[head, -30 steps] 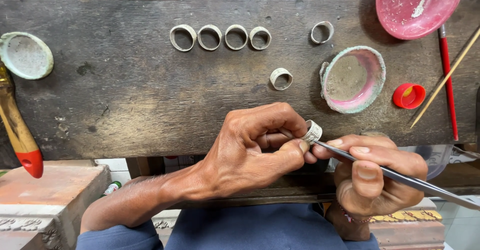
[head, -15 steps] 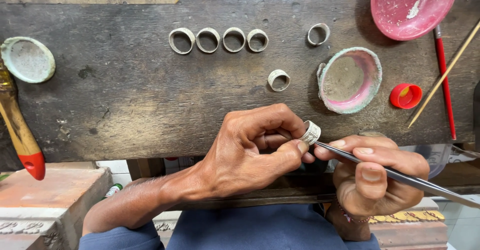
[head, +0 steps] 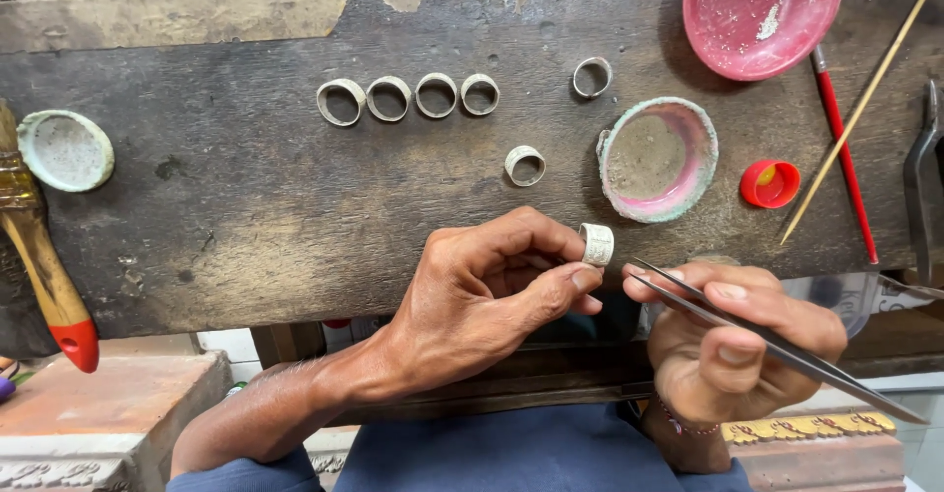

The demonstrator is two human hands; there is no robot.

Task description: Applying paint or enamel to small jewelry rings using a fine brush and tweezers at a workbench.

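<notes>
Fingers of the left hand (head: pixel 482 295) pinch a wide, patterned silver ring (head: pixel 596 244) between thumb and forefinger, just above the near edge of the dark, worn wooden tabletop (head: pixel 236 207). The right hand (head: pixel 733 340) grips slim metal tweezers (head: pixel 777 347), their closed tips just right of the ring, not touching it. Four similar silver rings in a row (head: pixel 407 97) lie farther back, and a pink-rimmed shallow dish (head: pixel 658 159) sits near the held ring.
</notes>
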